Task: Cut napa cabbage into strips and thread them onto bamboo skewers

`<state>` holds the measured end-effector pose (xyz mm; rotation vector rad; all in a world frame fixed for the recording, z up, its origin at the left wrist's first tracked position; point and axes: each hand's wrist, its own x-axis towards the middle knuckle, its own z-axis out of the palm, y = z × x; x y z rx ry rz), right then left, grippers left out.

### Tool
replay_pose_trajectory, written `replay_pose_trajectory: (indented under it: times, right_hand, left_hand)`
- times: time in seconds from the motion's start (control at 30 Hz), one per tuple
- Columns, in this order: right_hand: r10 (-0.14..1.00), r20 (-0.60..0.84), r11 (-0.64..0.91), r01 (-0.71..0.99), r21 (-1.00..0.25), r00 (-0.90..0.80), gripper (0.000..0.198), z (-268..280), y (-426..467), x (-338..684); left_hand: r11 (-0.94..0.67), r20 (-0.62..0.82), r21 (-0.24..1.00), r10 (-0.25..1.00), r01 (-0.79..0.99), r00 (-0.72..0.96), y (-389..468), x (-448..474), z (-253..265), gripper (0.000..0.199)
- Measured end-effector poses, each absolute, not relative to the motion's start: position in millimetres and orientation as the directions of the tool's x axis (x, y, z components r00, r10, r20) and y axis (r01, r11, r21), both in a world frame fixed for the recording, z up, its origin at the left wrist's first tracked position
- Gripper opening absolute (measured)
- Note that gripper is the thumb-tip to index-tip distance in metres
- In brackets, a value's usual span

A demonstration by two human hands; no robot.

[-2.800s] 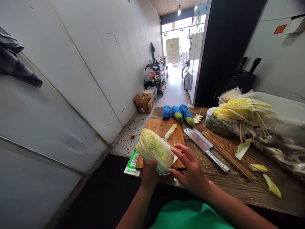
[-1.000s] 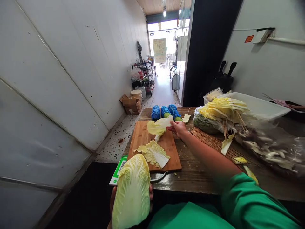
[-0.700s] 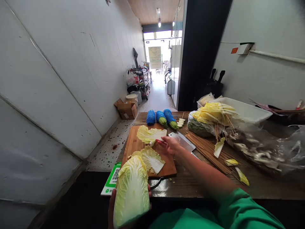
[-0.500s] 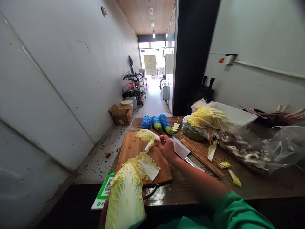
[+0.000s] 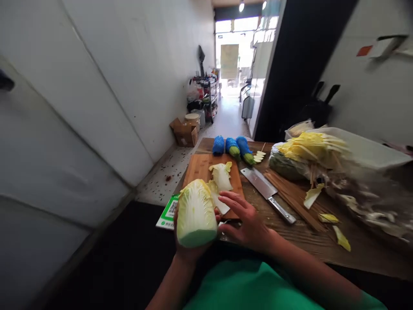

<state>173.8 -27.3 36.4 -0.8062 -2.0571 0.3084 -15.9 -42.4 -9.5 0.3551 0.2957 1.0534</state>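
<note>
My left hand (image 5: 190, 252) is wrapped round the napa cabbage (image 5: 197, 211) from below, its pale cut base tilted toward me. Beside it my right hand (image 5: 243, 217) hovers with fingers apart, close to the cabbage's right side and holding nothing. Beyond them, loose cabbage leaves (image 5: 222, 175) lie on the wooden cutting board (image 5: 198, 165). A cleaver (image 5: 263, 185) rests on the table right of the board, its handle pointing toward me.
Blue-netted green vegetables (image 5: 232, 148) stand behind the board. Bamboo skewers (image 5: 293, 200), skewered yellow leaves (image 5: 312, 148) and a plastic bag of mushrooms (image 5: 368, 206) occupy the right. A green QR-code card (image 5: 167, 213) sits at the left table edge.
My right hand has let go of a leaf on the board and come back beside the cabbage, fingers spread. The cabbage has been raised and tipped to show its base. The view has shifted.
</note>
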Motion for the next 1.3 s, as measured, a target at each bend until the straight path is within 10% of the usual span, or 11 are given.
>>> replay_pose_trajectory:
  times: [0.17, 0.7, 0.93, 1.13, 1.3]
  right_hand:
    - [0.593, 0.594, 0.805, 0.379, -0.456, -0.544, 0.092, 39.9, -44.2, 166.5]
    - [0.614, 0.630, 0.786, 0.297, -0.542, -0.476, 0.044, 40.4, -14.1, 178.3]
    - [0.743, 0.588, 0.669, 0.350, -0.655, -0.321, 0.036, 34.6, 2.8, 192.9]
    - [0.647, 0.740, 0.696, 0.540, -0.473, -0.186, 0.037, 19.8, 23.1, 197.4]
    - [0.853, 0.508, 0.427, 0.400, -0.811, 0.118, 0.025, 26.1, 43.8, 206.4]
  left_hand:
    - [0.400, -0.102, 0.402, 0.913, -0.823, 0.394, -47.8, -5.4, -1.0, 0.057]
    - [0.461, -0.133, 0.344, 0.886, -0.818, 0.444, -36.7, -6.2, 13.5, 0.055]
    - [0.340, -0.188, 0.534, 0.940, -0.774, 0.283, -7.0, -1.2, 40.3, 0.055]
    - [0.369, -0.279, 0.660, 0.929, -0.655, 0.243, 6.8, 14.0, 59.0, 0.056]
    - [0.485, -0.427, 0.674, 0.871, -0.557, 0.242, 0.4, 15.3, 62.2, 0.056]
